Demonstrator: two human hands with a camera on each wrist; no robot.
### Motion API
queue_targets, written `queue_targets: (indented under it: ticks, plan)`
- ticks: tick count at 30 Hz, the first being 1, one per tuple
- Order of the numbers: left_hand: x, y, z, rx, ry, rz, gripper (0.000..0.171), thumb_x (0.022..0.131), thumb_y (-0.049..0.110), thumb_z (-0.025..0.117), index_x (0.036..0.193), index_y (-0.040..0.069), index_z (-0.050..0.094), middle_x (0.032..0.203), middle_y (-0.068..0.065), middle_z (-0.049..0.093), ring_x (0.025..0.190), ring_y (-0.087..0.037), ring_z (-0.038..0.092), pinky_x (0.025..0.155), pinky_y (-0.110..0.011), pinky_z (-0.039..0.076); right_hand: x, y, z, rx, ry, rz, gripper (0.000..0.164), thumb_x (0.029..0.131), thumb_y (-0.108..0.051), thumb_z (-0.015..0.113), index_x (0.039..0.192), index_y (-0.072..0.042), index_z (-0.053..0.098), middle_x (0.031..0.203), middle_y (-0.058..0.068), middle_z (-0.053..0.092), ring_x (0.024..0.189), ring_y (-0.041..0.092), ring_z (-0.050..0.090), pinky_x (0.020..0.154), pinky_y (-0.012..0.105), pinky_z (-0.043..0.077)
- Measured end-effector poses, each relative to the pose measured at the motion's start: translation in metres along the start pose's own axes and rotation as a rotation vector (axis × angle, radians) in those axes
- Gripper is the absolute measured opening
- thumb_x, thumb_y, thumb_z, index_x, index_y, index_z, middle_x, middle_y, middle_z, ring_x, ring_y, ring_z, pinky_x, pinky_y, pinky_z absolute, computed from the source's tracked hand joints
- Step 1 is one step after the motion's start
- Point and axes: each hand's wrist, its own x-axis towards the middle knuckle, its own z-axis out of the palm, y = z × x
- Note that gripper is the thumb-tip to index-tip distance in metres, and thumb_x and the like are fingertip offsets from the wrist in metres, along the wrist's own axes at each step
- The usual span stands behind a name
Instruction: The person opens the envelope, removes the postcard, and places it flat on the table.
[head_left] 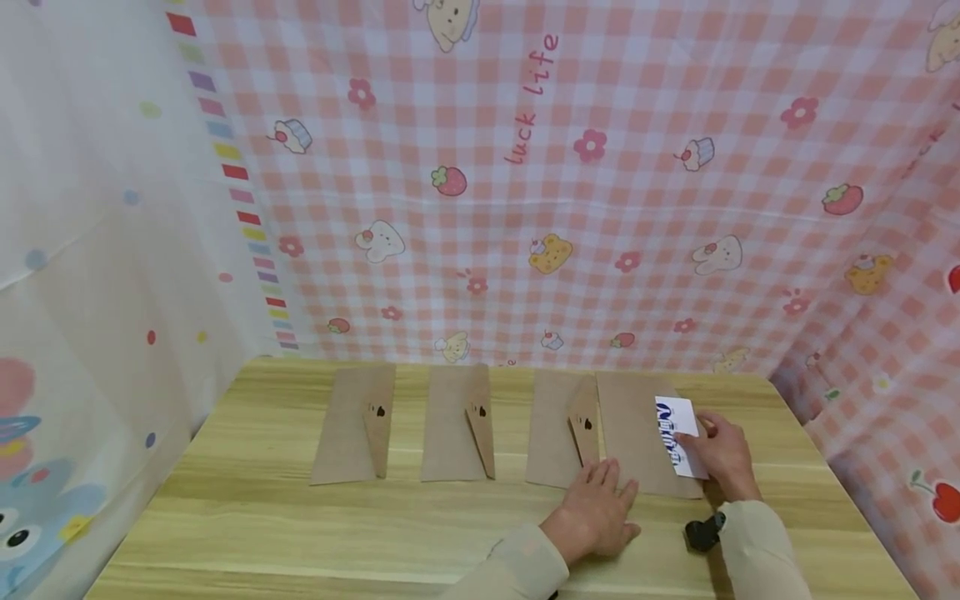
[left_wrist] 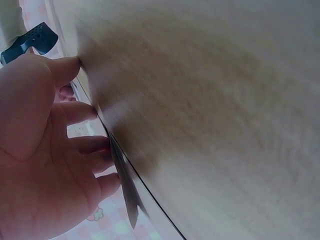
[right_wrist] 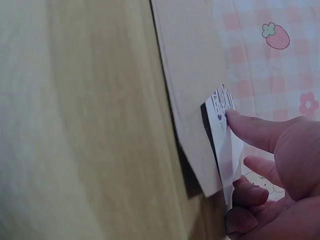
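A white card with blue lettering lies over the right end of the rightmost kraft-paper envelope. My right hand pinches the card's right edge. In the right wrist view, the thumb presses on its printed face, with the other fingers behind it. My left hand is palm down, fingers spread, with its fingertips at the near edges of the rightmost envelope and its neighbour. That neighbour's pointed flap, marked with a small black heart, stands partly raised.
Two more kraft envelopes, one at the far left and one left of centre, lie in the same row with flaps partly raised. The wooden table meets a pink checked cloth at its back edge. A black wrist device sits at my right sleeve.
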Motion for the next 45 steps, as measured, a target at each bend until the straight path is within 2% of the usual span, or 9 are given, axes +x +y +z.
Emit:
queue_targets:
  ticks: [12, 21, 28, 36, 45]
  plan:
    - [-0.002, 0.003, -0.003, 0.04, 0.011, -0.029, 0.063, 0.099, 0.067, 0.03, 0.155, 0.041, 0.024, 0.163, 0.008, 0.02, 0.15, -0.007, 0.017, 0.122, -0.031, 0.012, 0.005, 0.002, 0.003, -0.055, 0.06, -0.065, 0.067, 0.089, -0.019, 0.07, 0.141, 0.011, 0.041, 0.125, 0.039, 0.047, 0.108, 0.046, 0.05, 0.091, 0.058, 0.044]
    - [0.002, 0.0, 0.0, 0.053, 0.066, 0.001, 0.061, 0.098, 0.067, 0.034, 0.153, 0.04, 0.032, 0.161, 0.006, 0.027, 0.149, -0.009, 0.022, 0.123, -0.034, 0.012, 0.007, 0.003, 0.008, -0.009, 0.121, -0.078, 0.062, 0.088, -0.014, 0.07, 0.139, 0.011, 0.045, 0.117, 0.032, 0.049, 0.102, 0.041, 0.048, 0.085, 0.051, 0.043]
    - [0.005, -0.004, 0.001, 0.05, 0.082, 0.03, 0.061, 0.098, 0.066, 0.036, 0.152, 0.039, 0.035, 0.159, 0.006, 0.031, 0.148, -0.01, 0.024, 0.123, -0.035, 0.013, 0.009, 0.002, 0.011, 0.039, 0.107, -0.034, 0.062, 0.091, -0.012, 0.067, 0.144, 0.007, 0.042, 0.116, 0.027, 0.046, 0.101, 0.038, 0.046, 0.08, 0.044, 0.042]
    - [0.004, -0.006, 0.001, 0.078, 0.105, 0.038, 0.061, 0.097, 0.066, 0.037, 0.151, 0.039, 0.036, 0.157, 0.005, 0.033, 0.146, -0.01, 0.028, 0.122, -0.034, 0.017, 0.008, -0.001, 0.008, 0.015, 0.135, -0.073, 0.058, 0.09, -0.01, 0.067, 0.14, 0.009, 0.045, 0.109, 0.025, 0.049, 0.096, 0.036, 0.048, 0.074, 0.036, 0.04]
    - [0.003, -0.006, 0.001, 0.076, 0.09, 0.032, 0.062, 0.098, 0.067, 0.035, 0.154, 0.039, 0.032, 0.161, 0.004, 0.026, 0.148, -0.009, 0.025, 0.122, -0.031, 0.016, 0.008, 0.0, 0.007, 0.03, 0.124, -0.067, 0.058, 0.091, -0.011, 0.065, 0.141, 0.008, 0.044, 0.111, 0.025, 0.048, 0.098, 0.037, 0.049, 0.074, 0.035, 0.041]
